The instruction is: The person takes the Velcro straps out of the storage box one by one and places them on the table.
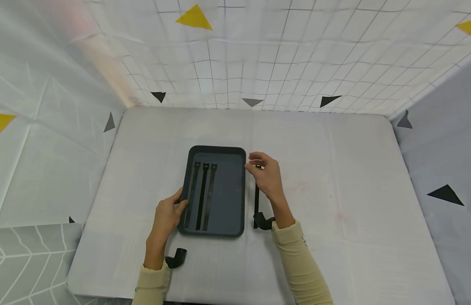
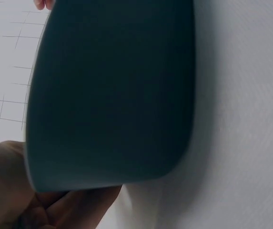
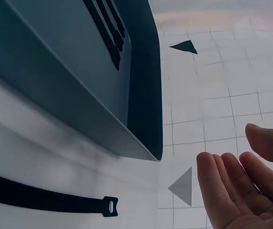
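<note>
grey tray (image 1: 229,195) between hands (image 1: 167,216) (image 1: 268,178), left rim pinched; table (image 1: 353,182) extends rightward.

A wide, pale grey-white table (image 1: 357,169) with rounded corners bears a shallow, dark blue-grey, rectangular tray (image 1: 243,199), left of its middle. Just right of the tray, apart from it, a narrow, flat, black strap (image 1: 257,192) lies lengthwise, its slotted end toward the far edge.
</note>
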Demonstrator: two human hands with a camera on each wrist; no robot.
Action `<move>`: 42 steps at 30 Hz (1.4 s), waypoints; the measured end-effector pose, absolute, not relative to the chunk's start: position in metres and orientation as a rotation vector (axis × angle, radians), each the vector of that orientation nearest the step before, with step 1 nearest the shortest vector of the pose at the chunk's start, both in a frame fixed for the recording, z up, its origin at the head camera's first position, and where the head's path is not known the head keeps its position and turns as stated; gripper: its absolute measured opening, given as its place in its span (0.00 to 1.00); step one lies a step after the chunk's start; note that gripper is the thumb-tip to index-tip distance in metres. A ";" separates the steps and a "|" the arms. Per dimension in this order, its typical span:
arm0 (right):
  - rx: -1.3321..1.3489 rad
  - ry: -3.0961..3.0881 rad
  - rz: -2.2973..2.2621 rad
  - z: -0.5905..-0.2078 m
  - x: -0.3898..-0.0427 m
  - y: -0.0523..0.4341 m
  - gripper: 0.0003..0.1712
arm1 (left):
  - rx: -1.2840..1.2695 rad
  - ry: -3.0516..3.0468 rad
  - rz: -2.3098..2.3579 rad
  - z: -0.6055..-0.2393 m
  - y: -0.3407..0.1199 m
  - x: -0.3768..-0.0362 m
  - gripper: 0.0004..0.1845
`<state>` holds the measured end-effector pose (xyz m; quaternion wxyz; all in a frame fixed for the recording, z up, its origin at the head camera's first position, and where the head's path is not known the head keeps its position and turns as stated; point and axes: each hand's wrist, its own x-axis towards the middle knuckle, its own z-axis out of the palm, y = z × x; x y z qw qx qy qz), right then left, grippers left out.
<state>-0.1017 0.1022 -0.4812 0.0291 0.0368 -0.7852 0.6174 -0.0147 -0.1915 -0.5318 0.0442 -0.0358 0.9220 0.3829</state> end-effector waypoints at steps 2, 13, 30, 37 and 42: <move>0.111 -2.431 1.910 -0.482 -0.102 0.101 0.17 | -0.116 2.814 1.177 -0.531 -0.191 -0.015 0.28; 0.172 -2.415 1.912 -0.482 -0.101 0.097 0.19 | -0.099 2.804 1.196 -0.531 -0.193 -0.015 0.28; 0.206 -2.404 2.021 -0.478 -0.101 0.089 0.22 | -0.115 2.796 1.211 -0.531 -0.192 -0.014 0.28; 0.208 -2.463 1.983 -0.447 -0.092 0.081 0.20 | -0.117 2.800 1.217 -0.531 -0.191 -0.014 0.27; 0.234 -2.480 1.966 -0.452 -0.092 0.078 0.20 | -0.111 2.803 1.223 -0.532 -0.192 -0.014 0.27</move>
